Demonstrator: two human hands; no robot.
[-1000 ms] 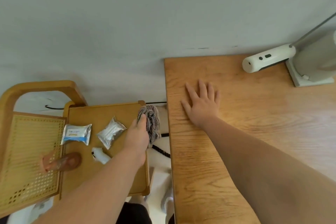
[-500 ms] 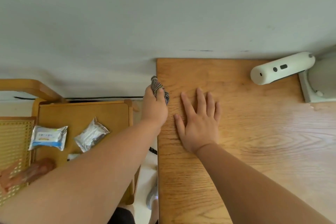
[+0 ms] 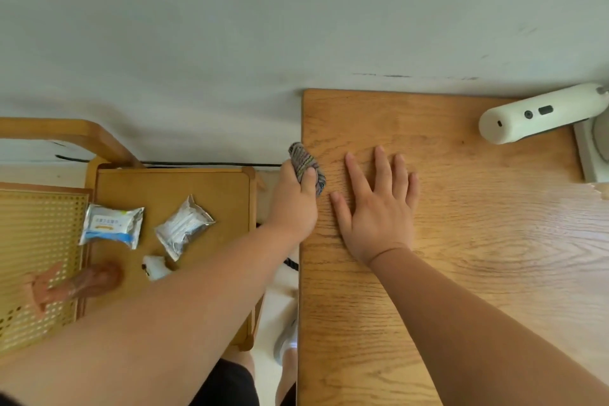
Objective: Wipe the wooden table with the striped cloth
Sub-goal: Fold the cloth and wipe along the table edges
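My left hand (image 3: 293, 204) grips the bunched striped cloth (image 3: 304, 163) at the left edge of the wooden table (image 3: 478, 257). The cloth pokes out above my fist and just reaches over the table's edge. Flat on the tabletop right beside it lies my right hand (image 3: 379, 208), fingers spread and pointing toward the wall.
A white handheld device (image 3: 534, 114) lies at the table's far right on a pale base (image 3: 593, 155). Left of the table stands a low wooden tray stand (image 3: 230, 194) with two foil packets (image 3: 113, 224) (image 3: 183, 226), a small white item (image 3: 155, 267) and a brown object (image 3: 85, 283).
My left hand carried the cloth from above the tray stand to the table's left edge, then held nearly still. The right hand stays flat on the table.
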